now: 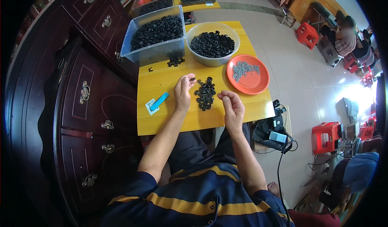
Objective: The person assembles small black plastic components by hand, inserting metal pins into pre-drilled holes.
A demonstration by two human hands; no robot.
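Note:
My left hand (pixel 184 92) is closed in a pinch over the yellow table (pixel 169 124), with a small black oval piece (pixel 192 79) at its fingertips. To the right of the pile, my right hand (pixel 233 113) has thumb and forefinger pressed together; anything between them is too small to make out. Between both hands lies a loose pile of black oval ring-like pieces (pixel 206 94). An orange plate (pixel 254 84) beyond my right hand carries many small grey slivers (pixel 243 70).
A clear rectangular bin (pixel 155 56) and a round translucent tub (pixel 214 61), both full of black pieces, stand at the table's far side. A blue-handled tool (pixel 159 101) lies on a white card at left. Dark drawers (pixel 87 93) flank the table. Other people sit at far right.

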